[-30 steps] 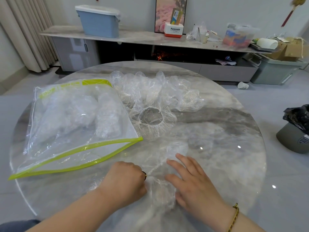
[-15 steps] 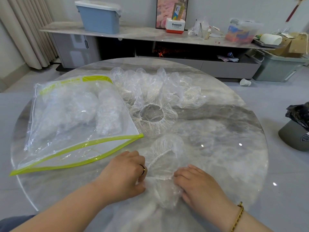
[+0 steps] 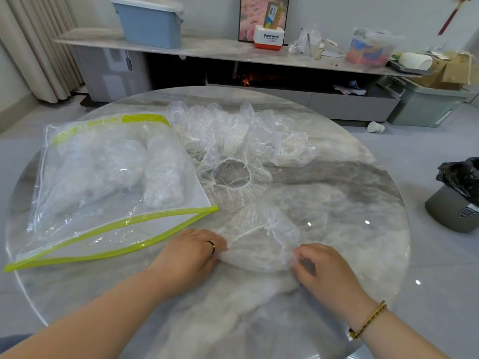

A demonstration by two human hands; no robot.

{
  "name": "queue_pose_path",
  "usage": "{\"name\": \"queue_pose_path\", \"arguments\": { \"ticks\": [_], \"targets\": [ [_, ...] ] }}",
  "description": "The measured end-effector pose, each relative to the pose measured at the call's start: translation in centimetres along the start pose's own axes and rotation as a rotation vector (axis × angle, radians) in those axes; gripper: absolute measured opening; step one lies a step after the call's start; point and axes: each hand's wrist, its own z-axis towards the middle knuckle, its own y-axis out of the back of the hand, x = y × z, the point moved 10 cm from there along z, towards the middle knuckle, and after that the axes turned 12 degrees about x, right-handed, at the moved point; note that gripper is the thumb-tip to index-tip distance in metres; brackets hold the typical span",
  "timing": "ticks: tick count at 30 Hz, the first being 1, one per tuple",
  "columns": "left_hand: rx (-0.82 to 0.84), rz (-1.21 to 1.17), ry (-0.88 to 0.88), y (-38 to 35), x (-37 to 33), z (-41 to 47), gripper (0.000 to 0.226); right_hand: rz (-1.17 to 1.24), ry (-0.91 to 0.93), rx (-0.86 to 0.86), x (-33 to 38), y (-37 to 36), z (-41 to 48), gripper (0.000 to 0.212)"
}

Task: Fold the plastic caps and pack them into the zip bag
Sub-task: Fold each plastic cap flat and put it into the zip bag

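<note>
Gripped the near plastic cap (image 3: 261,244) at its left edge with curled left hand (image 3: 189,257), pinched right edge with right hand (image 3: 326,270), near-right of zip bag (image 3: 108,177).

Clear plastic caps, loose and bagged, plus zip bag.
Front cap (image 3: 261,244) is crumpled flat with its elastic rim showing, pinched at its sides by left hand (image 3: 189,255) and right hand (image 3: 326,268). Loose caps pile (image 3: 241,136) sits behind it, nearest one rim-up. Zip bag (image 3: 77,229) lies flat to the left, green-edged mouth open, folded caps (image 3: 160,172) inside.
</note>
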Motion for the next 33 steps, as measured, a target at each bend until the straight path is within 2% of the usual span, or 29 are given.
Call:
{"name": "queue_pose_path", "arguments": {
  "ticks": [3, 6, 8, 10, 12, 13, 14, 16, 17, 18, 20, 22, 24, 25, 27, 29, 31, 33],
  "targets": [
    [-0.078, -0.008, 0.081, 0.7, 1.2, -0.2, 0.034, 0.087, -0.115, -0.046, -1.4, 1.0, -0.1, 0.038],
    [-0.068, -0.339, 0.251, 0.2, 3.1, -0.7, 0.042, 0.219, -0.283, -0.018, -3.3, 0.4, 0.0, 0.033],
    [-0.037, -0.51, 0.355, -0.8, 3.7, -1.0, 0.032, 0.245, -0.33, -0.052, -3.5, 0.5, 0.2, 0.037],
    [-0.027, -0.559, 0.414, -1.3, 4.0, -1.2, 0.022, 0.227, -0.346, -0.066, -2.9, 0.6, 0.2, 0.036],
    [0.003, -0.538, 0.482, -1.1, 4.3, -1.3, 0.02, 0.18, -0.397, -0.08, -2.8, 0.8, 0.2, 0.031],
    [0.028, -0.49, 0.507, -0.8, 4.4, -1.4, 0.01, 0.149, -0.412, -0.067, -2.6, 0.9, 0.3, 0.028],
    [0.055, -0.416, 0.532, -0.4, 4.3, -1.4, 0.012, 0.11, -0.413, -0.038, -2.4, 0.6, 0.4, 0.023],
    [0.101, -0.215, 0.601, 0.4, 4.0, -1.6, 0.041, 0.0, -0.403, -0.017, -1.7, 0.2, 0.5, 0.015],
    [0.078, -0.088, 0.588, 1.3, 3.5, -1.5, 0.044, -0.08, -0.374, -0.066, -1.4, 0.4, 0.6, 0.022],
    [-0.015, 0.009, 0.515, 2.6, 2.7, -1.2, 0.042, -0.141, -0.305, -0.177, -0.6, 1.2, 0.6, 0.029],
    [-0.239, 0.053, 0.317, 4.4, 0.3, -1.2, 0.036, -0.167, -0.111, -0.354, 1.8, 2.2, 0.2, 0.036],
    [-0.312, 0.036, 0.125, 4.0, -1.7, -1.0, 0.028, -0.125, 0.05, -0.33, 4.0, 1.7, 0.6, 0.036],
    [-0.187, 0.073, 0.067, 1.8, -2.5, -0.2, 0.035, -0.133, 0.143, -0.239, 5.5, 0.5, 1.1, 0.036],
    [-0.091, 0.103, 0.091, 0.3, -2.1, 0.1, 0.038, -0.159, 0.143, -0.168, 5.8, -0.6, 1.3, 0.037],
    [0.096, 0.142, 0.169, -2.6, -0.8, 0.3, 0.041, -0.226, 0.086, -0.018, 4.9, -3.1, 1.9, 0.041],
    [0.293, 0.11, 0.215, -5.1, 0.1, 0.4, 0.052, -0.235, -0.009, 0.146, 3.8, -4.8, 2.2, 0.048],
    [0.418, 0.12, 0.272, -6.2, 0.8, 0.3, 0.073, -0.263, -0.054, 0.225, 3.0, -5.2, 2.5, 0.07],
    [0.421, 0.108, 0.295, -5.7, 1.0, 0.2, 0.081, -0.291, -0.048, 0.254, 2.6, -5.5, 2.8, 0.097]
  ]
}}
